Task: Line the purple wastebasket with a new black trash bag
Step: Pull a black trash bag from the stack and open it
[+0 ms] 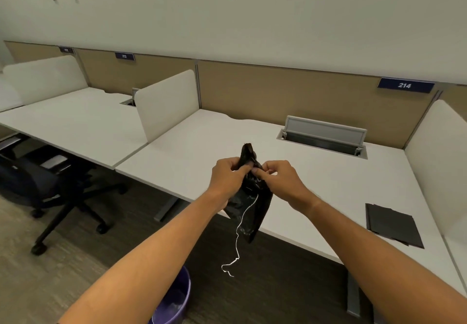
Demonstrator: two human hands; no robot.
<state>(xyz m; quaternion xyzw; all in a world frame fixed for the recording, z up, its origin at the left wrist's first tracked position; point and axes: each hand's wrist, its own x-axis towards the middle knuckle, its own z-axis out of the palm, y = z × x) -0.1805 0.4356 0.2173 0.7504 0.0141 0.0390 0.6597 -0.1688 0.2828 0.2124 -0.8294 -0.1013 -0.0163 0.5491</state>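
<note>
A crumpled black trash bag [249, 210] hangs in the air above the desk's front edge. My left hand [228, 174] and my right hand [275, 175] both pinch it near its top, fingertips almost touching. A thin white string [237, 242] dangles from the bag toward the floor. The purple wastebasket [177, 298] stands on the floor below, partly hidden by my left forearm, with something pale inside. A flat stack of folded black bags [393, 225] lies on the desk at the right.
The white desk [202, 151] has an open cable hatch [324, 136] at the back and white dividers [166, 103] on both sides. A black office chair [50, 187] stands on the floor to the left. A desk leg [353, 296] descends at lower right.
</note>
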